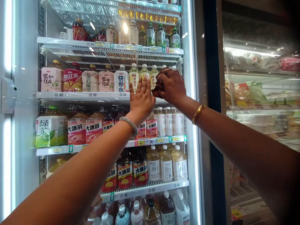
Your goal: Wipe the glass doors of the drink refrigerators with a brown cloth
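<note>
Both my arms reach into an open drinks fridge at its second shelf (77, 95). My left hand (141, 99) is open, fingers stretched up and flat against the pale yellow-green bottles (134, 77) standing there. Beside it to the right, my right hand (170, 84) is closed round a bottle (154, 82) in the same row; most of that bottle is hidden by the fingers. A pale bangle sits on my left wrist and a gold one on my right.
Wire shelves above and below carry rows of tea bottles, with red-labelled ones (124, 172) and pale ones (166, 166) lower down. The fridge's right frame (212, 125) stands beside my right forearm. A second chilled case (260, 93) with packaged food is to the right.
</note>
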Tool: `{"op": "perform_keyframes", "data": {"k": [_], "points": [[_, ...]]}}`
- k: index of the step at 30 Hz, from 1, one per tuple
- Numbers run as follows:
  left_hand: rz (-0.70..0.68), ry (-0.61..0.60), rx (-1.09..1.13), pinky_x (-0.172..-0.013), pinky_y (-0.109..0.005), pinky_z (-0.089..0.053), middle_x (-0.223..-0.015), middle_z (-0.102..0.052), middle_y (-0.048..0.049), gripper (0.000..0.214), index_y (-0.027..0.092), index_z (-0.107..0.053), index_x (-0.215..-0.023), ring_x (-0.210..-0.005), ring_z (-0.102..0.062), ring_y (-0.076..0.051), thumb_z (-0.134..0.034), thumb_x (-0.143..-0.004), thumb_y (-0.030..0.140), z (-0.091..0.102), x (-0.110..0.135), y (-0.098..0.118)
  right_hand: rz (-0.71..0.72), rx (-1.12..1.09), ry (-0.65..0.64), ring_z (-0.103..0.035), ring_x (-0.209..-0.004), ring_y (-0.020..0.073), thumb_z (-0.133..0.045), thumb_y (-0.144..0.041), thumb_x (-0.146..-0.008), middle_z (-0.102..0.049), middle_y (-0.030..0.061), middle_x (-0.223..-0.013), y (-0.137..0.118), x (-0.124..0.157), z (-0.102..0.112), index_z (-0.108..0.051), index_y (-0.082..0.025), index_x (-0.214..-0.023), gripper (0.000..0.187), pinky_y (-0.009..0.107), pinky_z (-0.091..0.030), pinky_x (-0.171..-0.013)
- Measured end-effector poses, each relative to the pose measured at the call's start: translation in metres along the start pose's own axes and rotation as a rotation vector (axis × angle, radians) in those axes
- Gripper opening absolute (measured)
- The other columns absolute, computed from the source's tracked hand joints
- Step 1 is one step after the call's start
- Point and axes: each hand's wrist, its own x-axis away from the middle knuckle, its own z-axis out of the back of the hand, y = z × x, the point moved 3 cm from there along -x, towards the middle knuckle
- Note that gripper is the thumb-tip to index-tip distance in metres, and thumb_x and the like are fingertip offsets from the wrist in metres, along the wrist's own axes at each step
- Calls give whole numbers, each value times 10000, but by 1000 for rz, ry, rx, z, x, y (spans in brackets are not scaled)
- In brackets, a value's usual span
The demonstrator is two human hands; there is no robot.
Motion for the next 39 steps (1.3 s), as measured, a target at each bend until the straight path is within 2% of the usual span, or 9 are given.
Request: {"op": "perform_keyframes", "data": {"k": [6, 12, 17, 20, 26, 29, 32, 36, 39], "points": [[25, 1, 17, -1335, -536, 138, -1764, -197, -96, 737, 149, -259, -1673, -1666, -105, -259, -375, -962, 304, 9, 7, -22, 341, 10, -99, -487, -1391, 314, -460, -339, -1027, -616, 58, -1451, -22, 22, 1, -657, -298, -1276, 320, 526, -425, -1124], [8, 10, -2, -1319, -480, 180, -1771, -152, -84, 743, 145, -249, -1674, -1669, -73, -221, -385, -962, 305, 11, 7, -34, 45, 17, -75, -493, -1349, 380, -668, -347, -900, -587, 93, -1445, -14, -7, -1, -663, -269, -1265, 373, 577, -446, -1091], [46, 17, 14, -1319, -474, 187, -1768, -179, -64, 742, 180, -247, -1678, -1667, -93, -207, -399, -967, 331, 19, 8, -43, 243, 9, -114, -445, -1416, 348, -572, -370, -975, -557, 78, -1493, -52, -12, -8, -631, -280, -1303, 345, 556, -414, -1151], [51, 10, 7, -1322, -472, 179, -1769, -177, -62, 743, 185, -252, -1676, -1666, -100, -207, -405, -962, 322, 23, 14, -51, 322, 2, -117, -428, -1450, 325, -451, -372, -1039, -558, 54, -1507, -52, -3, -9, -640, -303, -1288, 321, 553, -394, -1167], [59, -2, -5, -1328, -504, 168, -1774, -152, -78, 774, 141, -229, -1678, -1670, -82, -232, -397, -944, 319, 23, 12, -56, -11, -63, 74, -411, -1453, 406, -514, -531, -1009, -502, 111, -1525, -38, -38, -23, -636, -245, -1316, 437, 644, -367, -1159], [97, 20, -12, -1337, -502, 164, -1774, -158, -84, 780, 113, -218, -1679, -1671, -73, -241, -375, -941, 315, 25, 9, -61, 52, -66, 62, -362, -1509, 386, -460, -461, -1043, -465, 82, -1577, -63, -42, -31, -619, -280, -1345, 386, 616, -350, -1185], [119, 15, -13, -1336, -483, 186, -1776, -153, -70, 775, 108, -220, -1679, -1672, -62, -240, -348, -947, 328, 29, 12, -71, 197, -54, -19, -328, -1548, 363, -436, -439, -1055, -453, 30, -1617, -82, -19, -30, -627, -331, -1324, 347, 602, -325, -1217], [103, 6, 7, -1298, -375, 266, -1775, -104, 48, 751, 200, -203, -1690, -1671, -16, -184, -315, -972, 390, 32, 18, -84, 319, -67, -91, -305, -1569, 374, -489, -547, -1018, -420, 17, -1664, -76, 15, -20, -620, -338, -1356, 419, 621, -270, -1253], [94, -10, 30, -1247, -301, 328, -1754, -98, 149, 757, 274, -179, -1693, -1666, 38, -148, -324, -963, 415, 34, 18, -86, 306, -62, -93, -279, -1576, 410, -532, -641, -974, -414, 41, -1674, -68, 13, -16, -612, -318, -1385, 529, 652, -248, -1252]]}}
